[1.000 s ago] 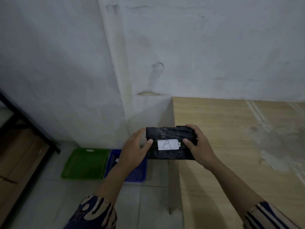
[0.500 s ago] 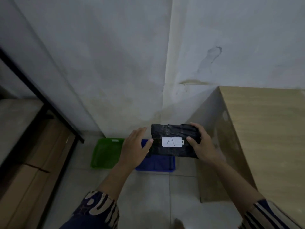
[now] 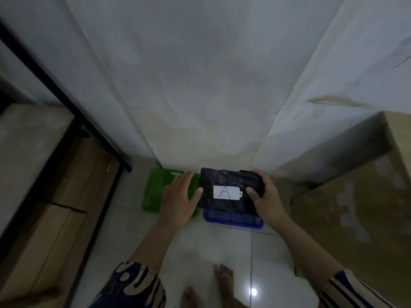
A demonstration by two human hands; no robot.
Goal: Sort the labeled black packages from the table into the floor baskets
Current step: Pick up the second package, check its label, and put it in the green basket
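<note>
Mid-sort: black package [image 3: 231, 191] with white "A" label [image 3: 226, 192] held above blue basket [image 3: 233, 221], beside green basket [image 3: 155, 192]. Right hand [image 3: 265, 196] clamped on its end; left hand [image 3: 180, 196] spread, thumb touching. Not yet dropped; remaining packages unseen.
</note>
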